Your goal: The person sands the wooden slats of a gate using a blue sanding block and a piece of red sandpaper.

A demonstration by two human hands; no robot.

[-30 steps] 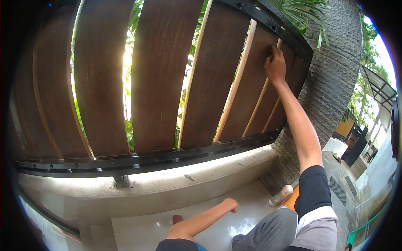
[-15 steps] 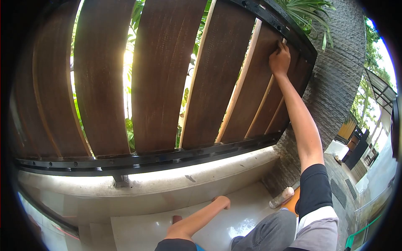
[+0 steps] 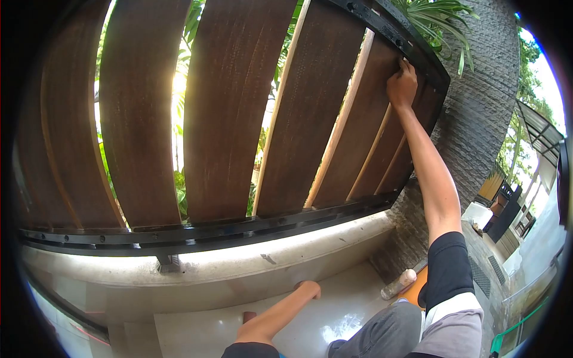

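My right hand (image 3: 403, 83) reaches up to the right end of a fence of dark brown wooden slats (image 3: 233, 107). Its bent fingers press against the edge of a narrow slat, just under the black metal top rail (image 3: 382, 27). Whatever may be pinched in them is too small or hidden to make out. Low in front of me, my left hand (image 3: 309, 290) hangs bent at the wrist above the pale tiled floor (image 3: 203, 331). The fingers of that hand are mostly hidden, and nothing shows in it.
A black lower rail (image 3: 209, 231) runs above a concrete ledge (image 3: 227, 259). To the right stands a rough grey stone column (image 3: 471, 101). A whitish cylindrical object (image 3: 399, 284) lies by an orange object (image 3: 416, 290) near my knee. Behind my left forearm is a small reddish-brown object (image 3: 249, 316).
My right hand has shifted very slightly down and to the right along the slat edge. My left hand is slightly further left, and the whole view has shifted a little.
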